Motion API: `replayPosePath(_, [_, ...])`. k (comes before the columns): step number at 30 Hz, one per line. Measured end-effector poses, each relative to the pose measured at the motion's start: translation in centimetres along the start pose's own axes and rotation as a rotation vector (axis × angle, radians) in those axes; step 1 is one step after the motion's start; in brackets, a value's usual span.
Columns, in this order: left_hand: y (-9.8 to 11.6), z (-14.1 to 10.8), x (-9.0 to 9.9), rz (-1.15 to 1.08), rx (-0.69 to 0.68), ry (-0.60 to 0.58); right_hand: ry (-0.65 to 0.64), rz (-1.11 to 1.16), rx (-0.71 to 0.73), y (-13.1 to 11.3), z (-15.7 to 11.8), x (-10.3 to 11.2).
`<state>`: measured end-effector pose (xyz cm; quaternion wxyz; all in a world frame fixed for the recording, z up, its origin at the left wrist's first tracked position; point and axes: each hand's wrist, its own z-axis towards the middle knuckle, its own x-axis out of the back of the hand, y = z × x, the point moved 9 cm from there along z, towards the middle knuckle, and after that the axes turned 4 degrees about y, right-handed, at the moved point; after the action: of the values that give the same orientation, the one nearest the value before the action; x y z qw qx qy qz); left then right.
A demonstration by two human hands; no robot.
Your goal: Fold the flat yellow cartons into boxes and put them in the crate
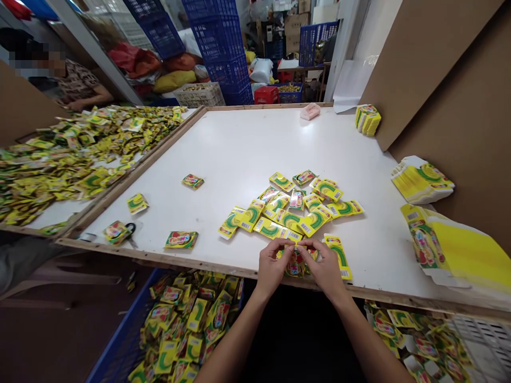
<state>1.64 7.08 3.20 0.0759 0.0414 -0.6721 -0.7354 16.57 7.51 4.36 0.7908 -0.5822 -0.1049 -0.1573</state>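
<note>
Both hands meet at the near edge of the white table. My left hand and my right hand pinch the top end of one small printed packet between thumbs and fingers. The packet shows red, green and yellow. Just beyond the hands lies a loose cluster of yellow and green packets, several overlapping. Another yellow packet lies flat beside my right hand.
Stacks of flat yellow cartons stand at the right. Scissors and a few packets lie at the left. A blue crate of packets sits below the edge. Beyond a wooden divider, a person sits by a large packet heap.
</note>
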Motion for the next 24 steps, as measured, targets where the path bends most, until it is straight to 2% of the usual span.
replayPosePath(9, [-1.2,-0.4,0.2,0.012,-0.076,-0.059,-0.011,0.041,0.170,0.0,-1.0,-0.4])
replayPosePath(14, [-1.0,-0.7,0.2,0.040,-0.113,-0.041,0.021,-0.052,0.209,0.4,-1.7,0.4])
replayPosePath(18, [-1.0,-0.7,-0.3,0.054,-0.111,-0.091,0.054,-0.086,0.236,0.3,-2.0,0.3])
replayPosePath(21, [-0.4,-0.7,-0.4,0.074,-0.121,-0.096,0.032,-0.096,0.245,0.3,-1.8,0.2])
replayPosePath(23, [0.5,-0.8,0.6,0.107,-0.132,-0.050,0.053,-0.144,0.232,0.9,-1.6,0.8])
replayPosePath(24, [1.1,-0.8,1.8,0.134,-0.136,-0.008,0.096,-0.191,0.204,1.5,-1.5,1.5])
